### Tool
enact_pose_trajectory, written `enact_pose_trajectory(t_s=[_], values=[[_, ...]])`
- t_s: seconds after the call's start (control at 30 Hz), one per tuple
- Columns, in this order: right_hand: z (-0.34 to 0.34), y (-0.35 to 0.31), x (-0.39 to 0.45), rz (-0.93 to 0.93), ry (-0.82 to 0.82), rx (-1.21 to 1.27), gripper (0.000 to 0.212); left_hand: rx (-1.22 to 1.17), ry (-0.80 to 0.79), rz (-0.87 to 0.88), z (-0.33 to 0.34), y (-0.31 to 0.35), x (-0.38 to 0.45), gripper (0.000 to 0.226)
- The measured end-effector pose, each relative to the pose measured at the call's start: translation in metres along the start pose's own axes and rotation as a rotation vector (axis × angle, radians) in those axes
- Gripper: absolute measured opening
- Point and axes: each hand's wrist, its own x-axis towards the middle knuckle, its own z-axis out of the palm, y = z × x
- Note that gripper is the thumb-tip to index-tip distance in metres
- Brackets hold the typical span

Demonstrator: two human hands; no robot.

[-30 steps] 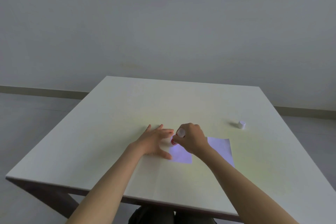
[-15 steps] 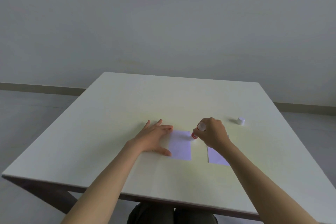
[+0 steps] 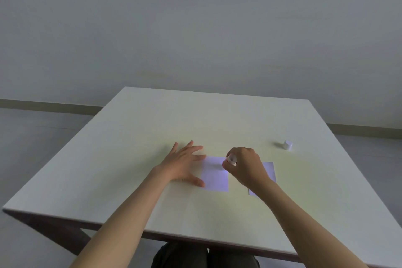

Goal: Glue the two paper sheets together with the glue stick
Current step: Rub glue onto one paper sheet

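Head view: two pale paper sheets lie flat on the desk (image 3: 152, 137), apart from each other.
Left sheet (image 3: 215, 175): thin, light, floppy; likely to slide or wrinkle under the stroke unless pinned near an edge.
Left hand (image 3: 185, 165): spread wide and flat, fingertips at the sheet's left edge, holding nothing.
Right hand (image 3: 245, 167): closed around the glue stick (image 3: 231, 159), over the sheet's right edge.
Glue stick: rigid, small; best gripped low on the barrel.
Right sheet (image 3: 269, 171): partly hidden under the right wrist.
Cap (image 3: 287, 144): stands well apart, far right.
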Motion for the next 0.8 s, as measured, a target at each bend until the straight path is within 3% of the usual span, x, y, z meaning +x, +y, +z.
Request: enact_pose_trajectory(t_s=[0.6, 0.8], values=[[-0.013, -0.005, -0.042, -0.005, -0.058, 0.003, 0.017, -0.061, 0.020, 0.013, -0.001, 0.001, -0.001, 0.101], [-0.035, -0.001, -0.048, 0.123, 0.017, 0.336, 0.014, -0.071, 0.007, 0.081, -0.007, 0.006, 0.001, 0.098]])
